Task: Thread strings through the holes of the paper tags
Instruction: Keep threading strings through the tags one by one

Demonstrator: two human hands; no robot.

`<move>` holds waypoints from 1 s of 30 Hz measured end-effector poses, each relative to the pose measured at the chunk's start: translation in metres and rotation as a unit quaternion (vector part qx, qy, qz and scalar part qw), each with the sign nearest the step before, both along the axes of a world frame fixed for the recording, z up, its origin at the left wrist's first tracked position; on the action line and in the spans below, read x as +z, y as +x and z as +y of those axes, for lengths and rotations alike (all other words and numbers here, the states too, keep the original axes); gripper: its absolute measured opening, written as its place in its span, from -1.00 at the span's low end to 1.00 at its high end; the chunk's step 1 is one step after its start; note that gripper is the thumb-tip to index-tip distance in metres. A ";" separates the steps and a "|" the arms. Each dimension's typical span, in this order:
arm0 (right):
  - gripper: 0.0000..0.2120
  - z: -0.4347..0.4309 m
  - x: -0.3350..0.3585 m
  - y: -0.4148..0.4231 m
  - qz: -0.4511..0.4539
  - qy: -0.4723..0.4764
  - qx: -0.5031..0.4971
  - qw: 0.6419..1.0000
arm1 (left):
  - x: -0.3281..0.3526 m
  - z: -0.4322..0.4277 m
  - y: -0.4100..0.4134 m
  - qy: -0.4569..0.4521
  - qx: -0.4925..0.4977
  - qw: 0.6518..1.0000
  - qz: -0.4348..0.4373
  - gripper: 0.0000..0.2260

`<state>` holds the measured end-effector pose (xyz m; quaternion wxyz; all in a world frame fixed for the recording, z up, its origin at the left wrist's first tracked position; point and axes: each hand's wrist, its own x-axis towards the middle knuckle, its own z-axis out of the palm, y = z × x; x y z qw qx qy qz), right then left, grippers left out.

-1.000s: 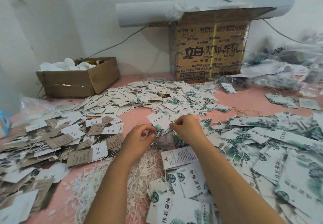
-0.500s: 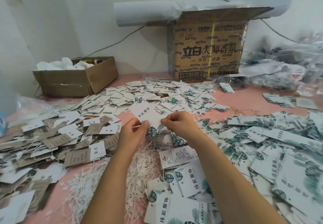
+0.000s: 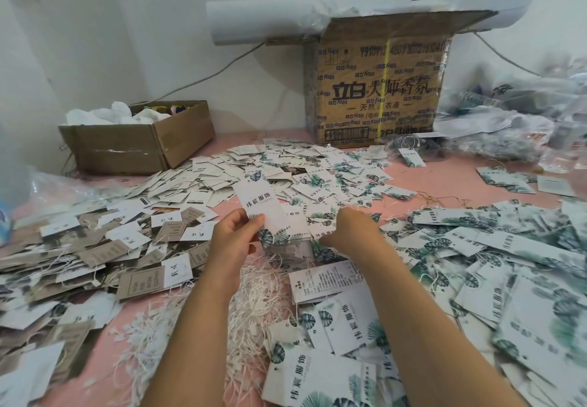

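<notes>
Now the left hand [image 3: 233, 243] pinches a long white paper tag with dark characters and green leaf print [image 3: 259, 206] between thumb and fingers at its lower part. The tag stands tilted upward, a little left of the centre of the frame. The right hand [image 3: 354, 229] is just right of the centre, low over a small stack of the same leaf tags [image 3: 286, 238]. Its fingers are turned away from the camera, so one cannot tell if they hold something or only touch the paper. Below both hands, in the lower centre, a loose heap of thin cream-white strings [image 3: 254, 311] lies on the pink table [image 3: 444, 184].

The step in hand seems to be bringing one string to the held tag. To do it well, the right hand should draw only a single string from the heap, because the strings lie tangled and several may come together. The left hand should keep the tag firm but leave the hole free of its fingers; the hole itself is too small to see here. The string end should go straight through and be pulled gently, since paper can tear at the hole.
</notes>
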<state>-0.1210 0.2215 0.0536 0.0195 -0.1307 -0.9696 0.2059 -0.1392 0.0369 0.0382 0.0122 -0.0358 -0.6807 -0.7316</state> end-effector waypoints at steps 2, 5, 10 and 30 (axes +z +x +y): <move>-0.58 -0.001 -0.003 0.002 -0.018 0.028 0.004 0.999 | 0.000 0.000 0.000 0.006 0.001 1.000 0.000 -0.97; -0.54 -0.002 -0.006 0.004 -0.038 0.034 -0.002 0.999 | 0.000 0.000 -0.001 0.005 -0.001 1.000 0.003 -0.95; -0.57 -0.001 -0.003 0.005 -0.043 0.025 -0.011 0.999 | -0.001 0.001 -0.001 0.003 0.001 1.000 0.004 -0.93; -0.63 0.019 -0.004 -0.001 0.003 -0.070 -0.052 0.996 | -0.004 -0.001 -0.004 -0.007 -0.004 1.000 0.004 -0.96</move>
